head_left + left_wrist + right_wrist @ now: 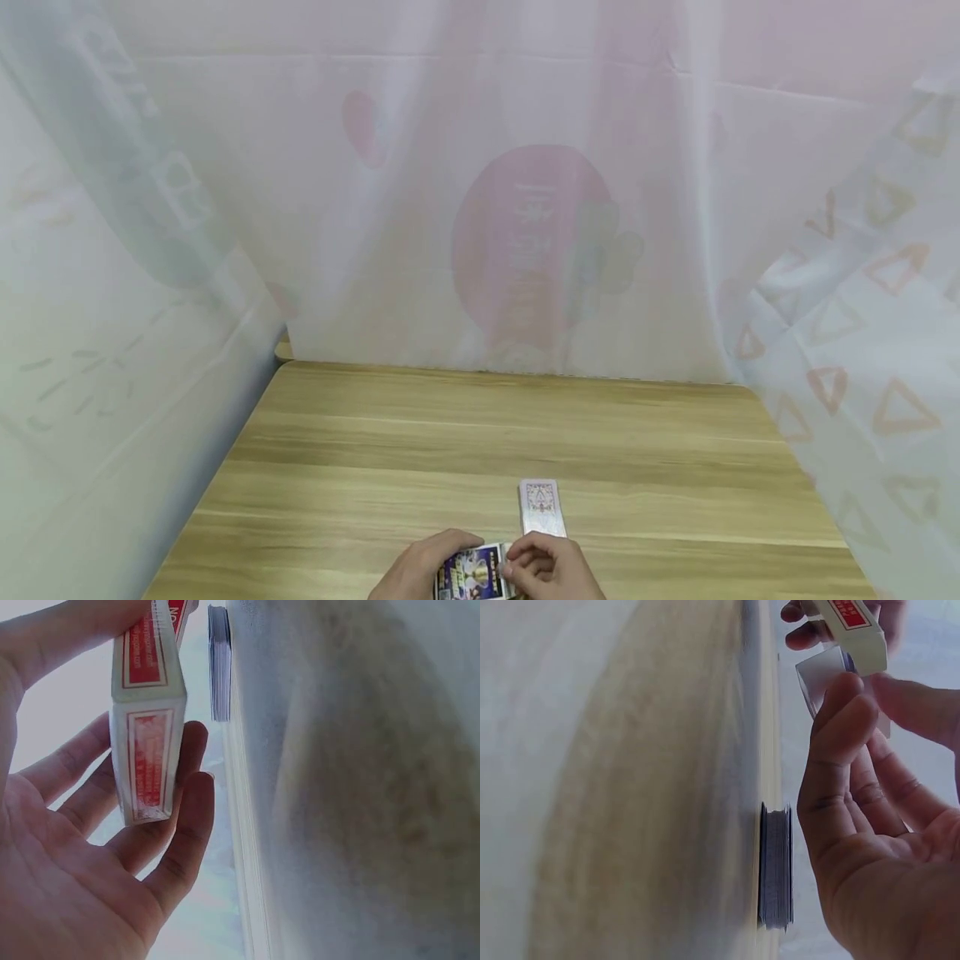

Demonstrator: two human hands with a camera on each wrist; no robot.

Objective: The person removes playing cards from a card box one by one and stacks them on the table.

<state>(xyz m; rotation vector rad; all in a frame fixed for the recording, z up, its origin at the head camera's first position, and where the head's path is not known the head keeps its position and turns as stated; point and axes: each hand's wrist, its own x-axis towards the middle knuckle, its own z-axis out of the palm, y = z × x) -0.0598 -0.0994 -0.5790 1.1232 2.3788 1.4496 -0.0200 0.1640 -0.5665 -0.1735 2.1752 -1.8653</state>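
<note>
My left hand (pixel 420 568) grips a small playing-card box (pixel 472 575) near the table's front edge. The box has a dark picture on its top face; in the left wrist view its white sides (pixel 148 761) carry red printed panels, with the thumb on one side and fingers on the other. My right hand (pixel 557 568) pinches at the box's right end, where a pale flap (pixel 823 671) stands out in the right wrist view. Fingertips partly cover that end. Just beyond the right hand, a stacked deck of cards (pixel 542 500) lies on the table, its patterned back up.
The wood-grain table (pixel 360 450) extends away from the hands. Printed translucent curtains hang behind it (pixel 405 250) and along its left (pixel 112 400) and right sides (pixel 847 333).
</note>
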